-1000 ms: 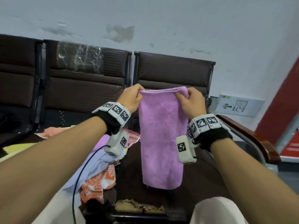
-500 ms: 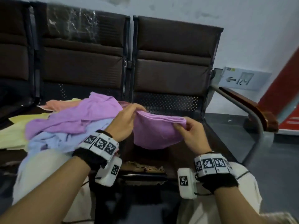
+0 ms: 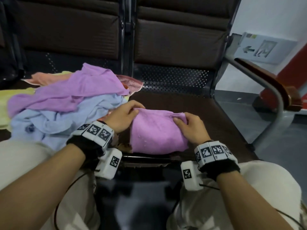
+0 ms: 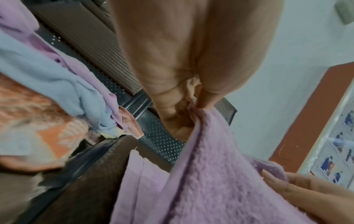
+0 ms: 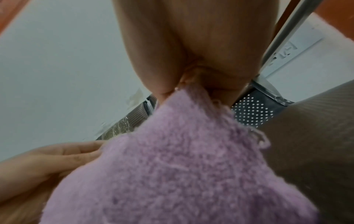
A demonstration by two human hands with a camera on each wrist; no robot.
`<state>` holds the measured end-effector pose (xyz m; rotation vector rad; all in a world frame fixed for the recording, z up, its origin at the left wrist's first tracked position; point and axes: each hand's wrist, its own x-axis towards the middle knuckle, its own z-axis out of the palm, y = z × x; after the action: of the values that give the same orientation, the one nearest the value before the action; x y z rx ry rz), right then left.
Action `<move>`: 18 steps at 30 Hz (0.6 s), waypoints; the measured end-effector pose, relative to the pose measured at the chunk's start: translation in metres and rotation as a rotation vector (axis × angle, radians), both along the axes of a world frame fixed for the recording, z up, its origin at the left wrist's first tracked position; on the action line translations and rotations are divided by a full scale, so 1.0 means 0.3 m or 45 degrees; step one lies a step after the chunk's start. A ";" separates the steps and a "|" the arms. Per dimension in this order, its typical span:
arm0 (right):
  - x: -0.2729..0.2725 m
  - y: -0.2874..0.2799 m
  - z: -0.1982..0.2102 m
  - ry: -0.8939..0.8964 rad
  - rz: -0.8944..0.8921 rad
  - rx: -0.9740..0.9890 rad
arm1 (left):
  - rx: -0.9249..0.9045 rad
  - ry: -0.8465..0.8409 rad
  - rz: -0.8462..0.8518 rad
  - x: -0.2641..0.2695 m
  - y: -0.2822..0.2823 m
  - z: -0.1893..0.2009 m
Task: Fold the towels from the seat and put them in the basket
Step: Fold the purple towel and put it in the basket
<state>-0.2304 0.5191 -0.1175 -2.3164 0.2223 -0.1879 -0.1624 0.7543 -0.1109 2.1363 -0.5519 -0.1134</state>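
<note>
A purple towel point(image 3: 156, 131) lies folded over on the front of the dark brown seat point(image 3: 207, 113). My left hand point(image 3: 123, 114) pinches its far left corner; the left wrist view shows the purple towel point(image 4: 206, 174) caught between thumb and fingers. At the far right corner my right hand point(image 3: 187, 125) pinches the cloth, and the right wrist view shows the purple towel point(image 5: 187, 159) held there. On the seat to the left a heap of towels point(image 3: 66, 103) lies unfolded: purple, pale blue, peach, yellow and an orange patterned one. No basket is in view.
Brown padded backrests point(image 3: 174, 30) stand behind the seats. A metal armrest with a wooden top point(image 3: 272, 87) curves down at the right. My knees in light trousers point(image 3: 25, 163) are close against the seat's front edge.
Both hands came down from chest height, where the towel hung long, and laid it folded over on the seat. My view tilted down with them.
</note>
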 end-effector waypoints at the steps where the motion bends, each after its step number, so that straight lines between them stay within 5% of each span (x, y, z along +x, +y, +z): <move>1: 0.020 -0.001 0.006 0.000 0.001 -0.011 | -0.023 0.006 0.021 0.023 -0.006 0.000; 12: 0.318 -0.079 -0.110 0.257 -0.047 -0.249 | 0.195 0.246 0.151 0.378 -0.135 -0.209; 15: 0.284 -0.070 -0.095 0.130 0.227 -0.394 | 0.321 0.275 0.150 0.367 -0.135 -0.261; 18: 0.229 -0.050 -0.052 0.380 0.663 -0.555 | 0.351 0.165 0.124 0.309 -0.131 -0.261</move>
<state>-0.1616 0.5041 -0.1332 -2.7362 -0.3088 0.4116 -0.0697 0.7150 -0.1891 2.3987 -0.3718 -0.2859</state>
